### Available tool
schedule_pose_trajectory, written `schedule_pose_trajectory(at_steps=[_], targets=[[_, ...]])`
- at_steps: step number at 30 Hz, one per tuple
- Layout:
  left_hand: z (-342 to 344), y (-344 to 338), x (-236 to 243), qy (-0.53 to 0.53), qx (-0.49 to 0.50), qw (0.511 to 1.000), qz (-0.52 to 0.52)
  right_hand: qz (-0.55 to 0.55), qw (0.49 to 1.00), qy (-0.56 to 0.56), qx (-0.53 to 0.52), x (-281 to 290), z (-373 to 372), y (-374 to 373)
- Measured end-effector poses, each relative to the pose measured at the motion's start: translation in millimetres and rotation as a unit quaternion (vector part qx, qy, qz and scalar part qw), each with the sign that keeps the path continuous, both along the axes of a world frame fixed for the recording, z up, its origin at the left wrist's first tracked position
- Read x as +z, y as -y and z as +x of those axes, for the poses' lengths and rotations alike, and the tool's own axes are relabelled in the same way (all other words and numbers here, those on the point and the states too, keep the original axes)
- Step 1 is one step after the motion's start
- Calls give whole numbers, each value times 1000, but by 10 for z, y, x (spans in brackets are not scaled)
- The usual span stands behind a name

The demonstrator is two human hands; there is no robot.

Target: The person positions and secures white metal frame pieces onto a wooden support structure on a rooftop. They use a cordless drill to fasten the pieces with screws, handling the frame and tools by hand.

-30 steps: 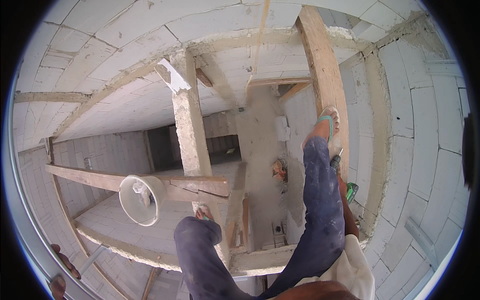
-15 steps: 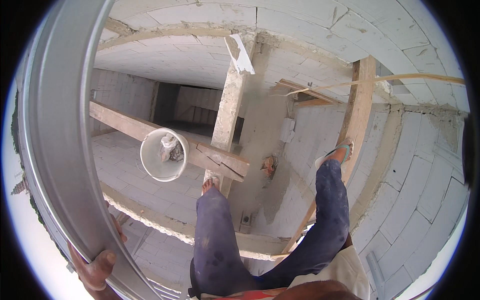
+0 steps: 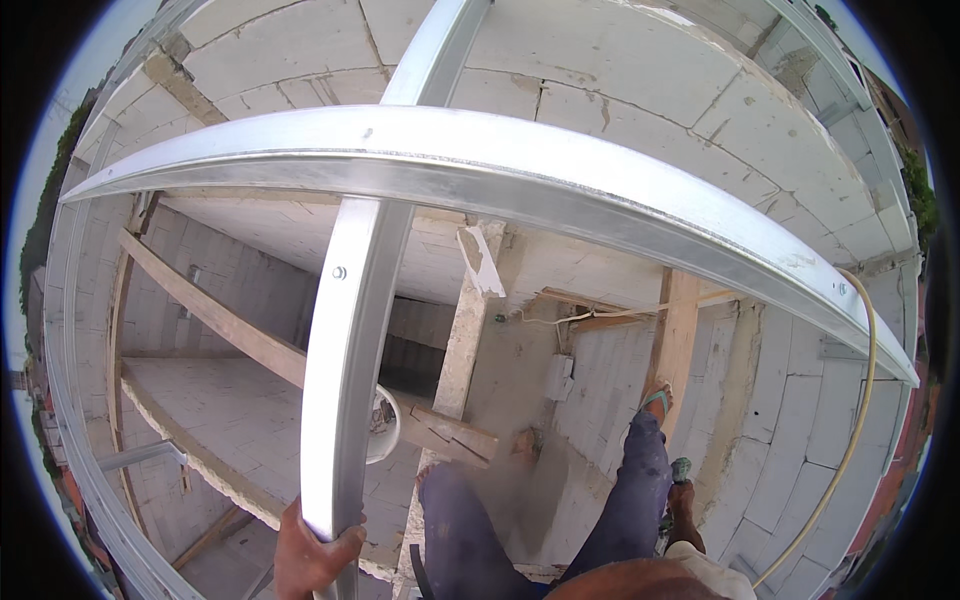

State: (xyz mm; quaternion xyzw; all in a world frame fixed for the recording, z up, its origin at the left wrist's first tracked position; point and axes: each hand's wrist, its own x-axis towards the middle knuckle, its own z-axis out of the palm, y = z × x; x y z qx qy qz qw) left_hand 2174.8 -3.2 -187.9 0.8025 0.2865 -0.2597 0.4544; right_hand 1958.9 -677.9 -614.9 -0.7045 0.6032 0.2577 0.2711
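My left hand [image 3: 312,555] is wrapped round the lower end of a silvery metal channel [image 3: 336,390], thumb on its right side. This channel runs up and away, passing under a long metal crosspiece [image 3: 560,185] that arches across the view. A screw head [image 3: 339,272] shows on its face. At the lower right, beside my leg, my right hand [image 3: 683,495] is closed at a small greenish object [image 3: 681,468] whose kind I cannot make out. My feet rest on a concrete beam [image 3: 463,350] and a wooden plank [image 3: 676,325], high above the floor.
A white bucket [image 3: 390,440], partly hidden by the channel, stands by a cracked wooden board [image 3: 450,436]. A long plank [image 3: 205,305] spans the left side. A yellowish hose [image 3: 868,390] hangs at the right. Pale block walls [image 3: 640,75] surround a deep drop.
The metal channel has swung from the left edge toward the middle, with my left hand still on it. The crosspiece, the hose and my right hand have come into view.
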Motion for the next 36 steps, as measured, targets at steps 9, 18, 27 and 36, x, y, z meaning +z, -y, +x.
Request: schedule_pose_trajectory(at_steps=[9,18,27,36], targets=[[25,-74,-85,39,-64,996,39,-167,954,209,139,684,705,-320],[372,208,219,73,-78,988,112,-51,873,199,442,1961,1753,-1149],[2105,331,106,89,38,995,-18,146,817,257,495,1884,1973,-1990],[1925,133,-206,97,-53,966,-233,204,786,289,506,2165,1912,-2300]])
